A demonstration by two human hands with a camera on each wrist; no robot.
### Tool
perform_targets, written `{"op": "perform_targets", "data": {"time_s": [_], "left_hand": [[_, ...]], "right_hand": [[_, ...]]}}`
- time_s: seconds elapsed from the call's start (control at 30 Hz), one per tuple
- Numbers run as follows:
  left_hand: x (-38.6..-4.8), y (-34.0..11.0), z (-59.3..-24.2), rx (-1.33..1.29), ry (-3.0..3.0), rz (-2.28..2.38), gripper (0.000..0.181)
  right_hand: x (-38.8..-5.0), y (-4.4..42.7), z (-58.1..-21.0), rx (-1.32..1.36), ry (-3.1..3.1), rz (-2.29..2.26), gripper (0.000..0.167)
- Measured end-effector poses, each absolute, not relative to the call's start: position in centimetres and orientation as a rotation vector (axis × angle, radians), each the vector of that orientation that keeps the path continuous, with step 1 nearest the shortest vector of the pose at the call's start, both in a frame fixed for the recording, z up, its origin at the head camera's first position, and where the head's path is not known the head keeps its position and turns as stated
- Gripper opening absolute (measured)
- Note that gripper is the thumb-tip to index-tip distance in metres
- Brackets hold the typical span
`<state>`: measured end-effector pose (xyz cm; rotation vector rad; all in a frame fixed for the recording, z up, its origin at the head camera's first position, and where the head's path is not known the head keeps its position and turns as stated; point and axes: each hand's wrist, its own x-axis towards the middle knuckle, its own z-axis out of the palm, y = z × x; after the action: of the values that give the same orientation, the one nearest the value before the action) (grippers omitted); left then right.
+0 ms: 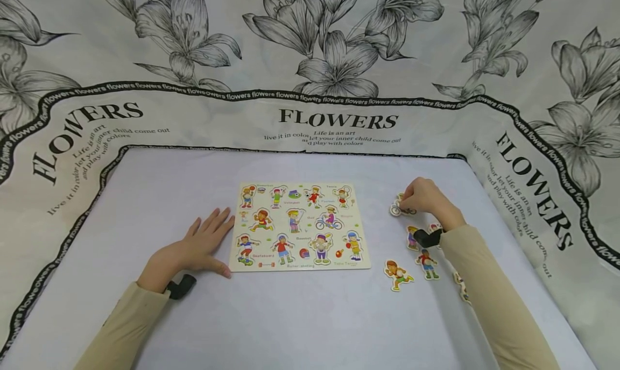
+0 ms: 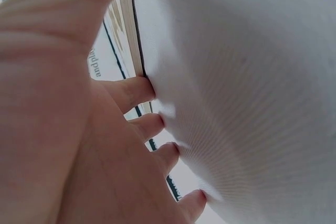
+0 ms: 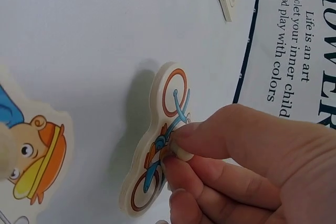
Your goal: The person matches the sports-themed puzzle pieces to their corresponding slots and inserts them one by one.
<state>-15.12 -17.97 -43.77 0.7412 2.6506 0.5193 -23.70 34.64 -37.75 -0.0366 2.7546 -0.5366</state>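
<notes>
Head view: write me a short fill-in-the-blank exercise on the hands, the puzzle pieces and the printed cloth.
The right hand pinches a flat, cream-edged puzzle piece picturing a blue ____.
The left hand rests at the ____ edge of the rectangular, cream-coloured board.
The flat, cream-edged running-child piece lies on the board's ____ side.
The white floral-print cloth reads "Life is an ____".

Missing words: bicycle; left; right; art.

The left hand (image 1: 197, 248) is splayed; the right hand (image 1: 427, 198) pinches.
</notes>
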Motion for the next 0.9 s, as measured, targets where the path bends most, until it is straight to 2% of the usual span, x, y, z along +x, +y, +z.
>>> {"op": "perform_targets", "data": {"time_s": [0.9], "left_hand": [[-15.1, -17.8, -43.7, 0.721, 2.642, 0.512, 0.129]], "right_hand": [[-24.1, 29.0, -36.3, -0.138, 2.802, -0.528, 0.011]]}}
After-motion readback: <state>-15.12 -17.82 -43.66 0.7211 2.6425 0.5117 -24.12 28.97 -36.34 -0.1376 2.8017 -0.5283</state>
